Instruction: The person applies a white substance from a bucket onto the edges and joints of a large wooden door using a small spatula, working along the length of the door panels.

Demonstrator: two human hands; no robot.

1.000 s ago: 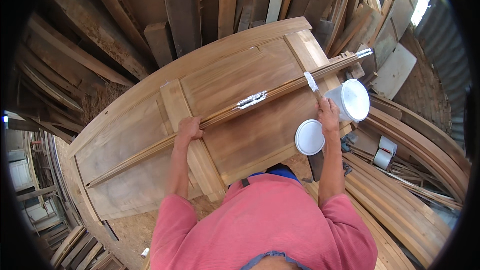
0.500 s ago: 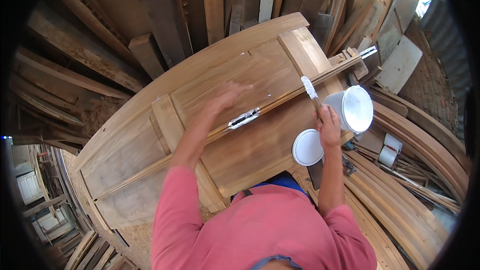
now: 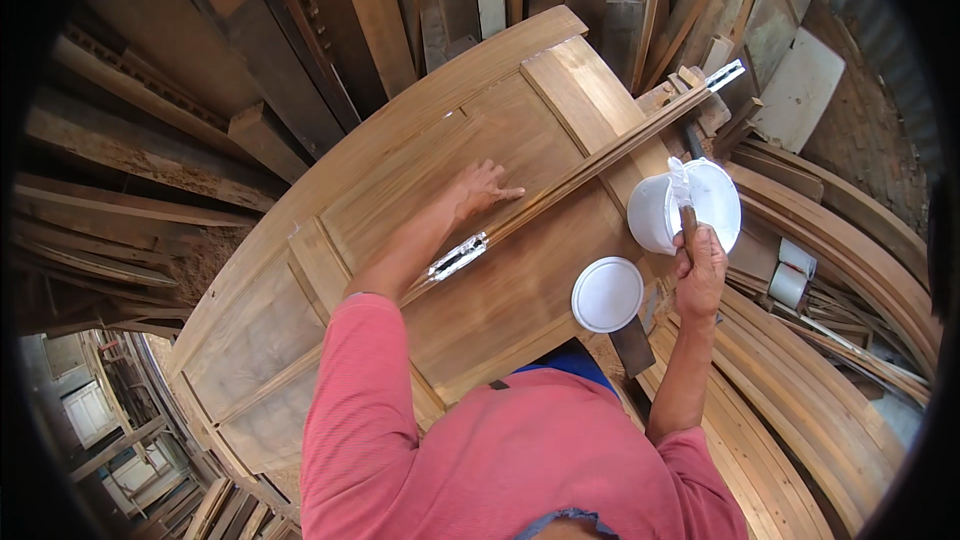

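Right hand (image 3: pixel 700 270) is closed round a brush (image 3: pixel 684 202), bristles dipped in the white tub (image 3: pixel 685 205) at the door's (image 3: pixel 500 270) right edge. Left hand (image 3: pixel 478 190) lies flat, fingers spread, on the panel just beside the long strip (image 3: pixel 600 165). My take: wipe excess off on the tub rim and keep the left hand pressing so the strip can't shift. Strip is thin pale wood running diagonally across the door, with a whitish patch (image 3: pixel 458 258) mid-length. Lid (image 3: pixel 607 294) sits near the tub.

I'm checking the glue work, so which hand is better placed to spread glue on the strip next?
Probably the right hand: it holds the brush in the white tub. The left hand lies flat on the door beside the wooden strip.
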